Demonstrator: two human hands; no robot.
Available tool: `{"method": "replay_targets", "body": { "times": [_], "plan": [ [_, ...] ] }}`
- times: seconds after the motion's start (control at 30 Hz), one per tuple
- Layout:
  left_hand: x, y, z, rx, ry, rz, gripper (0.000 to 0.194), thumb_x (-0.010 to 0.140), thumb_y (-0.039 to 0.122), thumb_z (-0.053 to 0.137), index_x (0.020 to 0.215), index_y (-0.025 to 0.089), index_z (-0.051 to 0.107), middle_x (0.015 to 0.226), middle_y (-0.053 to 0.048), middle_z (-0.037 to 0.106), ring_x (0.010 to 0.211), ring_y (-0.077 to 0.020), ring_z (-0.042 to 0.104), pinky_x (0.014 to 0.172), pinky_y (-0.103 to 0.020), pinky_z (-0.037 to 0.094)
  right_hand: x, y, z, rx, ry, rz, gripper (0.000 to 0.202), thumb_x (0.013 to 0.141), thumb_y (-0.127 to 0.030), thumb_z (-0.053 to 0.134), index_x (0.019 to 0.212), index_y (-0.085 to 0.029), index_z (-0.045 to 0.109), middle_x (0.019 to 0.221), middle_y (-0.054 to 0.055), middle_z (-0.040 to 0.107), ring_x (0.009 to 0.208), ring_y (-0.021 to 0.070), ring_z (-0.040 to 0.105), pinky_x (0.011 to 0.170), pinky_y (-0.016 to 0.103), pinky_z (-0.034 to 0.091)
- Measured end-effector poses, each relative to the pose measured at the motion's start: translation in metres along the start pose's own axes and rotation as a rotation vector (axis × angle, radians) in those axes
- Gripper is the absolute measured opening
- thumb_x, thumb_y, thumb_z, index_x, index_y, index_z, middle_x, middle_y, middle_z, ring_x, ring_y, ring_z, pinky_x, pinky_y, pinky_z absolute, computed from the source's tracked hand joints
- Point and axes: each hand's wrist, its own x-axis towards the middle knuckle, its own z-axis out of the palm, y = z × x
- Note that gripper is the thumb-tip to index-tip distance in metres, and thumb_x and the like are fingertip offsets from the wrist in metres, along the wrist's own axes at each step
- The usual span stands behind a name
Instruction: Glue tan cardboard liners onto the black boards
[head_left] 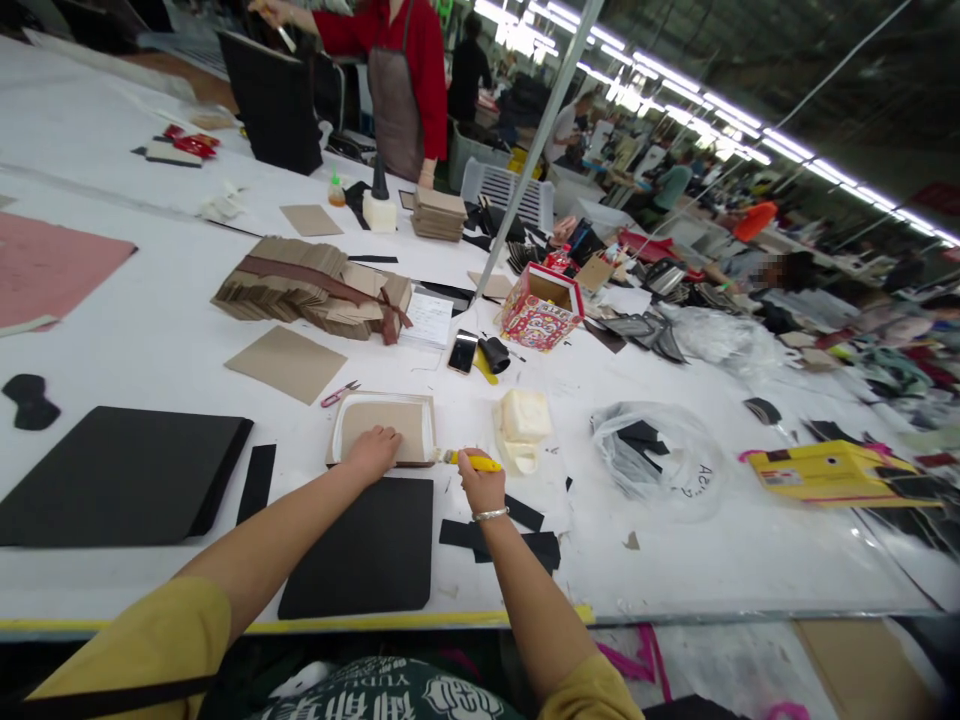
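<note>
The white bench (187,370) carries everything. With the cardboard stack as the clock's centre, black sheets (112,475) lie piled at nine, a ribbon-tied cardboard bundle (289,295) at eleven, and a black panel (386,550) at six, partly behind the left forearm. The cardboard stack (375,415) itself sits between bundle and panel, a white band along its top board's nine, twelve and three o'clock edges. A whitish tub (525,415) stands at three. The left hand (373,455) rests on the top board, grip unclosed. The right hand's (481,485) grip pinches a yellow-handled brush (486,463), bristles near the board's four o'clock edge. Pink-handled snips (332,398) lie at ten.
</note>
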Motion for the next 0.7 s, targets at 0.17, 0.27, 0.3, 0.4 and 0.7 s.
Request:
{"method": "replay_targets", "body": {
  "times": [0.17, 0.27, 0.3, 0.4, 0.7],
  "plan": [
    [0.011, -0.008, -0.009, 0.006, -0.067, 0.061, 0.028, 0.068, 0.026, 0.063, 0.093, 0.014, 0.059, 0.096, -0.012, 0.059, 0.090, -0.0235, 0.055, 0.079, -0.033, 0.043, -0.012, -0.012, -0.023, 0.249, 0.081, 0.040, 0.031, 0.077, -0.044, 0.051, 0.090, -0.018, 0.061, 0.061, -0.001, 0.060, 0.046, 0.0096, 0.055, 0.049, 0.021, 0.048],
    [0.011, -0.012, -0.014, -0.002, -0.085, 0.107, 0.023, 0.069, 0.028, 0.061, 0.088, 0.013, 0.061, 0.092, -0.012, 0.061, 0.087, -0.0231, 0.057, 0.075, -0.032, 0.044, -0.023, -0.011, -0.028, 0.355, 0.061, 0.033, 0.040, 0.077, -0.047, 0.052, 0.100, -0.016, 0.059, 0.065, 0.000, 0.061, 0.047, 0.0098, 0.056, 0.050, 0.023, 0.050],
    [0.010, -0.012, -0.015, -0.007, -0.088, 0.120, 0.021, 0.070, 0.028, 0.060, 0.085, 0.014, 0.062, 0.090, -0.012, 0.061, 0.085, -0.0225, 0.058, 0.074, -0.031, 0.045, -0.026, -0.009, -0.029, 0.380, 0.052, 0.028, 0.043, 0.077, -0.048, 0.051, 0.104, -0.016, 0.058, 0.067, 0.000, 0.062, 0.047, 0.0097, 0.057, 0.050, 0.023, 0.051],
    [0.003, -0.009, -0.016, -0.023, -0.065, 0.143, 0.015, 0.075, 0.026, 0.052, 0.078, 0.015, 0.062, 0.083, -0.010, 0.062, 0.080, -0.0201, 0.059, 0.073, -0.029, 0.045, -0.035, -0.005, -0.028, 0.415, 0.015, 0.009, 0.049, 0.079, -0.051, 0.047, 0.114, -0.017, 0.051, 0.074, 0.002, 0.063, 0.048, 0.0098, 0.058, 0.050, 0.024, 0.052],
    [-0.045, -0.017, -0.068, -0.175, 0.608, -0.108, 0.022, 0.084, 0.024, 0.036, 0.088, 0.015, 0.056, 0.091, -0.010, 0.059, 0.090, -0.0193, 0.056, 0.082, -0.031, 0.044, -0.041, -0.013, -0.006, 0.289, -0.112, -0.169, 0.026, 0.084, -0.045, 0.042, 0.093, -0.020, 0.047, 0.080, 0.002, 0.063, 0.061, 0.0120, 0.062, 0.058, 0.025, 0.051]
  ]
}}
